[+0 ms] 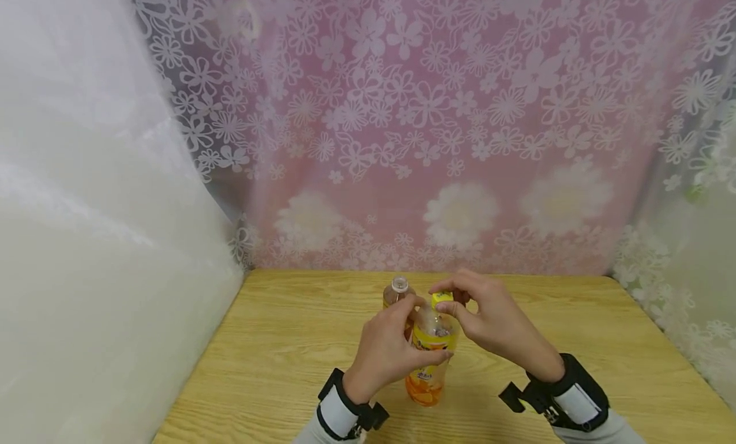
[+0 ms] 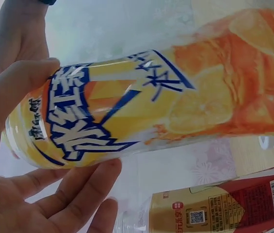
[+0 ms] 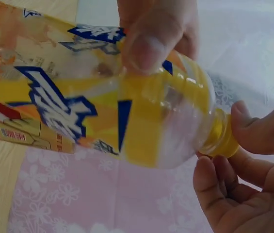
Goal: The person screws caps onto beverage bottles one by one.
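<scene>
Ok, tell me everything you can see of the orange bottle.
The orange bottle is clear plastic with a yellow and orange label showing orange slices and bold blue-edged white characters. It stands upright on the wooden table, near the front edge, just in front of a second bottle with a clear cap. Its upper part above the label looks clear. The left hand grips its body, thumb on the label, while the right hand pinches its yellow cap, which sits on the neck.
</scene>
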The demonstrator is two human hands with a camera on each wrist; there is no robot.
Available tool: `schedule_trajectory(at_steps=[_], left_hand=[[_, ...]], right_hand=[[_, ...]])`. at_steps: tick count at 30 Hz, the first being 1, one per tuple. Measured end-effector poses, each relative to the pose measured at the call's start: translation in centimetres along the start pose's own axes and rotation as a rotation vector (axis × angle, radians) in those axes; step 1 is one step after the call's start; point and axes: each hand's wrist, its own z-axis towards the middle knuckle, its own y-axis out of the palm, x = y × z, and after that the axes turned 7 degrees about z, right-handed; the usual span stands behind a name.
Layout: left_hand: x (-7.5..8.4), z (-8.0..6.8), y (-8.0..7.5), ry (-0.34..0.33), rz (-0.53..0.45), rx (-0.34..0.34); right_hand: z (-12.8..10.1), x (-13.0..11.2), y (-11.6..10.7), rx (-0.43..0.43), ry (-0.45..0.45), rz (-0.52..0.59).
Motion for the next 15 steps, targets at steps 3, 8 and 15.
schedule_trajectory(at_steps=[3,8,15], left_hand=[[0.0,-0.2,-0.1,-0.009,0.028,0.01],[-0.2,-0.5,-1.6,0.003,-0.01,-0.011],[-6.2,-0.5,-8.0,-0.223,-0.071,0.172]], right_hand=[[0.0,-0.2,0.4,0.002,0.014,-0.005],[-0.6,-0.4,-0.2,-0.015,0.044,0.072],[-2.3,1.3,-1.0,-0.045,0.167,0.068]])
